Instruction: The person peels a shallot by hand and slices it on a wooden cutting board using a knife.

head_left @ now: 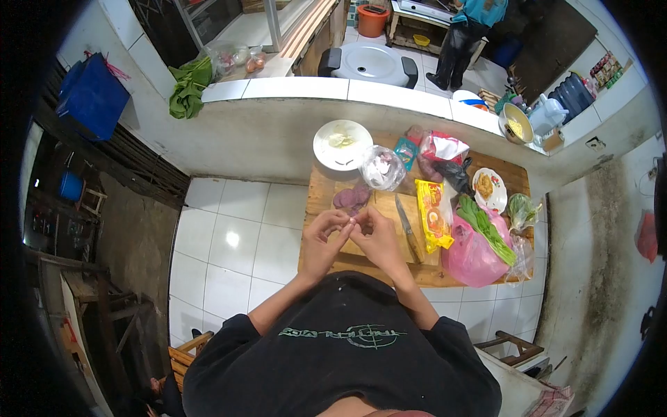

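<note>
Where a brown wooden table (pixel 323 174) spans the centre of the frame, it bears a light wooden board (pixel 385 203); a pink translucent plastic bag (pixel 472 254) sits right. The left hand (pixel 328 240) and right hand (pixel 375 240) meet mid-frame, left of a wooden-handled knife (pixel 407 226) and below purplish round pieces (pixel 351 197), fingertips nearly closed on a tiny pinkish piece (pixel 353 217).

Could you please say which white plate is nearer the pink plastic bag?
The white plate with brownish food, beyond the pink bag; the other white plate, with pale food, is farther left.
</note>
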Demonstrator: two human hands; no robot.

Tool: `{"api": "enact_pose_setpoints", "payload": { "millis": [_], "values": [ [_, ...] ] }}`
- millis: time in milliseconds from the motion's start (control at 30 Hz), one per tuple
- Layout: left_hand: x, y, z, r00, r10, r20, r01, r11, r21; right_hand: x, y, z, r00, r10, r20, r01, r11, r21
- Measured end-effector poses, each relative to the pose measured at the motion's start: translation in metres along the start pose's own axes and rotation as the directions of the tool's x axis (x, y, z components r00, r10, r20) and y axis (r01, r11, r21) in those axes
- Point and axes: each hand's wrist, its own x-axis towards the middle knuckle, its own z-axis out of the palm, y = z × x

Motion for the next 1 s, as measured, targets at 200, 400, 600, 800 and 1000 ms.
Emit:
{"api": "enact_pose_setpoints", "payload": {
  "millis": [200, 400, 600, 800, 1000],
  "values": [
    [-0.002, -0.002, 0.001, 1.000, -0.020, 0.002, 0.020, 1.000, -0.010, 0.002, 0.010, 0.001, 0.999, -0.033, -0.010, 0.034, 0.999, 0.036],
    [-0.003, 0.006, 0.005, 0.999, -0.044, -0.014, 0.043, 0.998, -0.046, 0.000, 0.009, -0.001, 1.000, -0.026, -0.004, 0.026, 0.993, 0.113],
    [0.009, 0.015, 0.000, 0.981, -0.192, 0.002, 0.190, 0.967, -0.168, 0.001, -0.009, -0.020, 0.990, 0.044, 0.137, -0.074, 0.973, 0.219],
    [0.012, 0.011, -0.007, 0.963, -0.260, 0.076, 0.269, 0.951, -0.153, -0.002, -0.002, -0.024, 0.986, 0.018, 0.166, -0.055, 0.974, 0.221],
    [0.012, 0.017, 0.002, 0.976, -0.213, 0.044, 0.217, 0.961, -0.170, -0.004, -0.013, -0.017, 0.986, -0.160, 0.035, 0.160, 0.987, 0.013]
  ]
}}
